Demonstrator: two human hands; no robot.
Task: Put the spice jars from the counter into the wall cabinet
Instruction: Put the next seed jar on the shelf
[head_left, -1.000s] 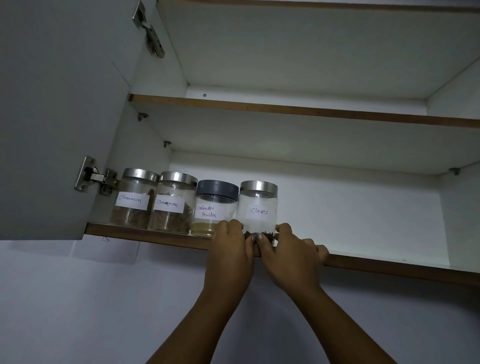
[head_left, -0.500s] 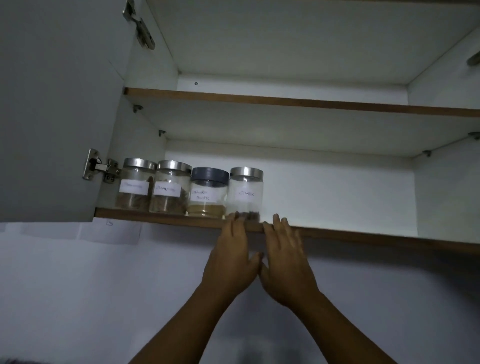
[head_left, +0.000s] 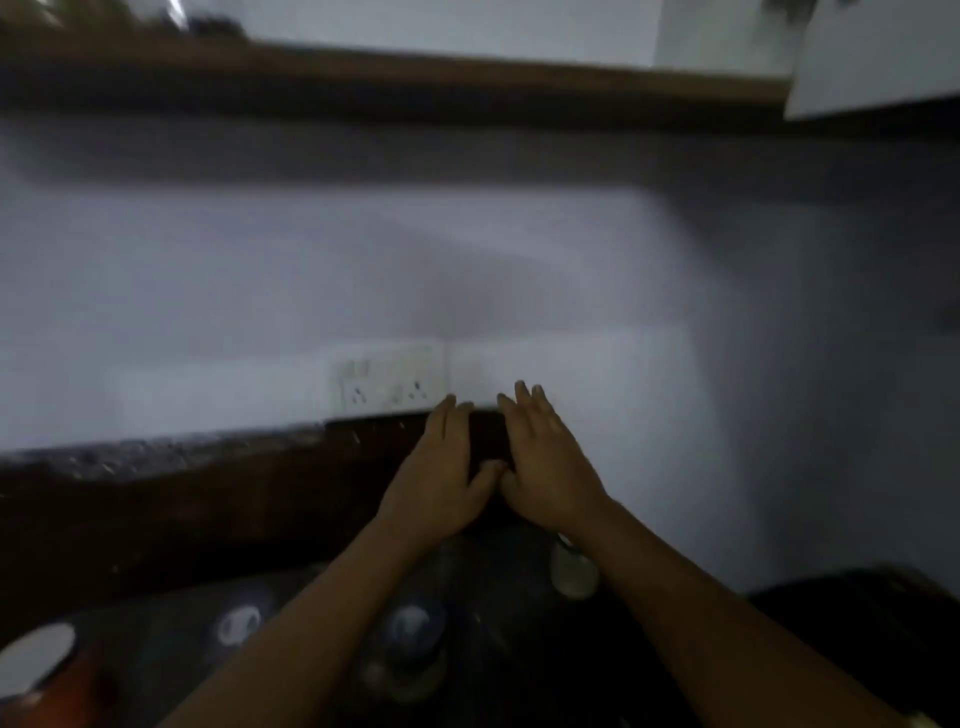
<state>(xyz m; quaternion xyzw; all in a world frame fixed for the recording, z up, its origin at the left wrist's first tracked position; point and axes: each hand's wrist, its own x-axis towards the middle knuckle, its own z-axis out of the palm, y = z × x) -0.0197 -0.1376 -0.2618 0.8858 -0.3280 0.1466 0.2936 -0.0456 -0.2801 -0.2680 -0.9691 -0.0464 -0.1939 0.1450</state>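
**Grip slack and empty on both hands, above the desk**

Grip: both hands are spread flat with straight fingers, and neither has hold of anything. The left hand (head_left: 441, 483) and the right hand (head_left: 545, 467) are raised side by side, backs toward the camera and fingers pointing up at the wall (head_left: 467, 260). Their thumbs meet, or nearly meet, in the middle; blur hides whether they touch. The left fingertips lie just below and to the right of a white socket plate (head_left: 387, 382), which is set in the wall above a dark speckled upstand (head_left: 156, 452).

Task items: the spice jars stand low in the view on the dark desk (head_left: 498, 665), well below the hands. One pale-topped jar (head_left: 571, 571) shows just under the right wrist. A blue-grey round top (head_left: 410, 629) lies between the forearms, and a further round top (head_left: 239, 623) lies left of the left forearm. All are too blurred for labels or contents to be read. A pale oval over a reddish body (head_left: 36, 665) sits at the lower left edge; what it is cannot be told.

Wall cabinet: its brown lower edge (head_left: 415, 67) runs across the top of the view, with a white door (head_left: 872, 57) at the upper right
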